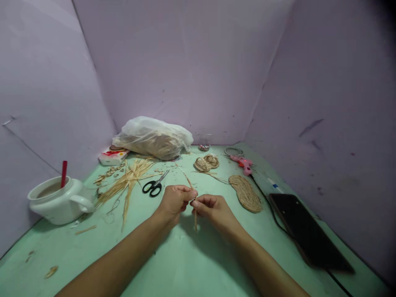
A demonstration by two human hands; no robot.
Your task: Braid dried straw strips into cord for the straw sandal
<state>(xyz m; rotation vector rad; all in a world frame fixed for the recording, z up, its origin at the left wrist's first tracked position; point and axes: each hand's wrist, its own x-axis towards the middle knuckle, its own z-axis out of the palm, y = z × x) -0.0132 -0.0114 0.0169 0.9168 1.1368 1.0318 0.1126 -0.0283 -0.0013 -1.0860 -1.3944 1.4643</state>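
Both my hands meet over the middle of the green table (185, 264). My left hand (175, 201) and my right hand (213, 209) each pinch the same thin straw strand (189, 182). The strand runs up and away from my fingers, and its lower end hangs below them toward the table. Just beyond my left hand lie black-handled scissors (154, 186). A loose bundle of straw (130, 181) lies to their left.
A white cup with a red stick (58, 200) stands at the left edge. A plastic bag of fibre (153, 138) sits at the back. Coiled braid pieces (206, 162), a flat woven mat (246, 193), a pink glue gun (244, 163) and a dark tablet (306, 233) lie to the right.
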